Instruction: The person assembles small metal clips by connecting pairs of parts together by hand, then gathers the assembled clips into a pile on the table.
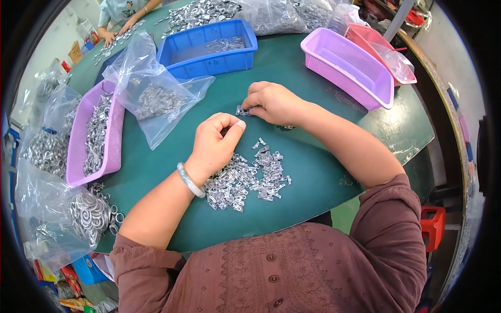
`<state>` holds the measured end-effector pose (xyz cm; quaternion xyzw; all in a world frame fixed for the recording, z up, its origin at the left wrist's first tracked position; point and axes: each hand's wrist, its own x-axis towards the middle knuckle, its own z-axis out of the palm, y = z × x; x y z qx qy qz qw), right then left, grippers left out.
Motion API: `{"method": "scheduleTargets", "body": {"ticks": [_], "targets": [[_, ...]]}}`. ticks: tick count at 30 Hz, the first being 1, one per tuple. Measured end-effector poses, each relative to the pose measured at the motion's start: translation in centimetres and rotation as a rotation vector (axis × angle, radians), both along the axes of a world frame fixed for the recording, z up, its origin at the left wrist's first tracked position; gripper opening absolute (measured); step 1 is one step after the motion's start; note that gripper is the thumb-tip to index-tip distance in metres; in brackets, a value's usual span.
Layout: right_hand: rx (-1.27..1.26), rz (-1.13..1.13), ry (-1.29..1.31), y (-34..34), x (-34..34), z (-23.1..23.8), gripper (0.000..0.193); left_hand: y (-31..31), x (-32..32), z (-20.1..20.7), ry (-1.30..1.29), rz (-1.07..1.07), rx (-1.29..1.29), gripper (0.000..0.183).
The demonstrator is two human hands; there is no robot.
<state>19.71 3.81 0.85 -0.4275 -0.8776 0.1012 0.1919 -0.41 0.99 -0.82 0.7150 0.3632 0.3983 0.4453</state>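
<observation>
My left hand (215,142), with a pale bangle (190,180) at the wrist, is closed, thumb against the curled forefinger. Whatever it may hold is too small or hidden to make out. To its right my right hand (275,103) bends its fingers down to a few small metal clips (242,111) on the green table (308,182), thumb and fingertips closed at them. Just behind that hand's wrist side, more clips show partly under the forearm. Nearer to me lies a loose pile of small silvery clips (245,180), shaped like little frames with a bar.
A blue tray (209,64) with some metal pieces stands beyond my hands. An open plastic bag (156,112) of small parts lies left, beside a purple basket (116,135) of metal parts. Another purple basket (344,78) stands far right. A co-worker's hands (128,26) handle pieces at far left.
</observation>
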Motion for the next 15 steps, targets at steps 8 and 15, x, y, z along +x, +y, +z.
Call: {"method": "scheduleTargets", "body": {"ticks": [8,15], "targets": [[0.084,-0.025,0.007,-0.59,0.07,-0.38,0.005,0.18,-0.06,0.02,0.003,0.010,-0.021,0.014],[0.084,-0.021,0.030,-0.91,0.63,-0.38,0.006,0.24,-0.09,0.02,0.005,0.020,-0.035,0.015]]}}
